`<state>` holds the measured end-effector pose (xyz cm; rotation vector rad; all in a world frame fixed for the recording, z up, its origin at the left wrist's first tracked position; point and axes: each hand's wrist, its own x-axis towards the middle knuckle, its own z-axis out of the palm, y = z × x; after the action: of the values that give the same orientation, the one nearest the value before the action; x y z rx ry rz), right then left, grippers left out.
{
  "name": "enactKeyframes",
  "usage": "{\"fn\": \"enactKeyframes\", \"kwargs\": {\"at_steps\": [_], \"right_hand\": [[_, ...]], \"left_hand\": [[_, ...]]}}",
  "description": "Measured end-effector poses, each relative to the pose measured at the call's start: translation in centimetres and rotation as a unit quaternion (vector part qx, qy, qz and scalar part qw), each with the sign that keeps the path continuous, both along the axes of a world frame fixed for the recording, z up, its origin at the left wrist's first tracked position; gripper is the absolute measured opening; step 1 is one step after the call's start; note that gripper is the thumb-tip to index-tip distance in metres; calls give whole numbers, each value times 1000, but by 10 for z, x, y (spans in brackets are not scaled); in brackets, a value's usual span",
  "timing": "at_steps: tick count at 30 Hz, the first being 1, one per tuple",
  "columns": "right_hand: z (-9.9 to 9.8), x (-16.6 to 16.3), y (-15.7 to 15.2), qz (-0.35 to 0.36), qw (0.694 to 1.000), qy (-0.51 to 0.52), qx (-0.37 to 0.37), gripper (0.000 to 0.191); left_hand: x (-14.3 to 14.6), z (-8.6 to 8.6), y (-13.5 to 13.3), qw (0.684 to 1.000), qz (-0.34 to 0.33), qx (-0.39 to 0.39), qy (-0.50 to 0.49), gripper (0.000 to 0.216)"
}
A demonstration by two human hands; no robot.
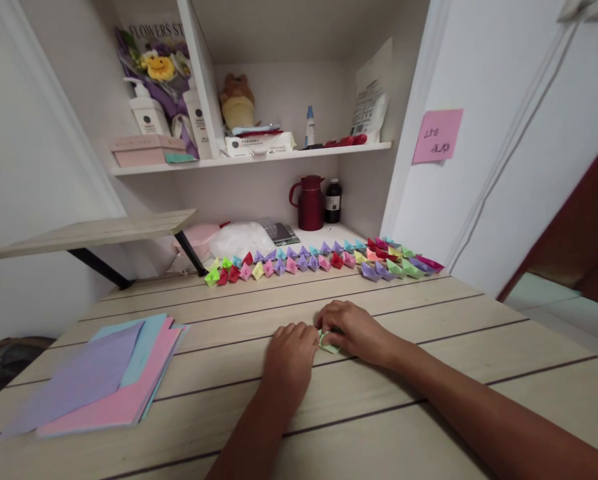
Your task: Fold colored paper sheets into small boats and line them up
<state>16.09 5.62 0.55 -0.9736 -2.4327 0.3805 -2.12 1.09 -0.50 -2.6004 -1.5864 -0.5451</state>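
Now a paper (pixel 327 344) is pinched by the left hand (pixel 291 355) and right hand (pixel 357 330), both curled. Sheets (pixel 103 373) are stacked to their left.

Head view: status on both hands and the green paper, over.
Left hand and right hand both pinched on green paper, down on the table. Sheet stack to the left, folded paper row at back, both apart from the hands.

Matt wood-grain tabletop (pixel 429 373) w/ smooth paper sheets (pixel 103 373), glossy red jug (pixel 310 203).
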Motion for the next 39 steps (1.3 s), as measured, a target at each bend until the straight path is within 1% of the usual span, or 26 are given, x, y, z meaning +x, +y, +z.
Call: {"fn": "enactKeyframes", "kwargs": {"at_steps": [2,4,6,9,12,14,16,19,21,23,24,26,28,31,35,37,39], "right_hand": [[0,3,2,17,999,36,-19,5],[2,8,4,13,995,85,-49,14],[3,16,8,-28,988,124,-84,24],[4,26,14,-106,976,146,-121,25],[4,31,16,-145,967,148,-150,26],[5,31,14,-145,964,144,-170,30],[7,29,10,-122,964,145,-188,34],[8,27,7,-102,963,153,-197,31],[8,27,7,-108,963,154,-191,29],[5,28,9,-119,964,148,-184,27],[4,29,10,-126,965,143,-181,25],[2,31,12,-144,965,124,-178,16],[1,32,13,-149,965,108,-189,15],[2,30,10,-123,964,119,-202,17],[5,23,3,-82,964,158,-197,14],[5,21,2,-74,963,164,-199,17],[6,21,2,-84,964,156,-196,19]], "left_hand": [[0,1,-1,1000,5,0,-5,10],[-1,1,-3,1000,8,2,-8,9],[-2,0,-4,1000,8,5,-9,8],[-3,-1,-4,1000,5,4,-23,6],[-3,-1,-4,998,7,-14,-58,14],[-3,0,-4,995,11,-34,-89,23],[-4,0,-4,990,17,-67,-125,32],[-10,-1,-3,970,34,-127,-203,44],[-17,-3,0,954,52,-149,-254,49],[-24,-4,4,943,65,-159,-284,50],[-28,-5,5,941,69,-162,-287,47],[-32,-4,8,945,65,-161,-277,33],[-34,-3,7,955,49,-148,-253,21],[-29,2,2,968,16,-125,-216,23],[-19,5,-8,973,-35,-128,-189,27],[-16,5,-10,972,-55,-133,-184,27],[-15,4,-11,972,-55,-135,-185,26]]}}
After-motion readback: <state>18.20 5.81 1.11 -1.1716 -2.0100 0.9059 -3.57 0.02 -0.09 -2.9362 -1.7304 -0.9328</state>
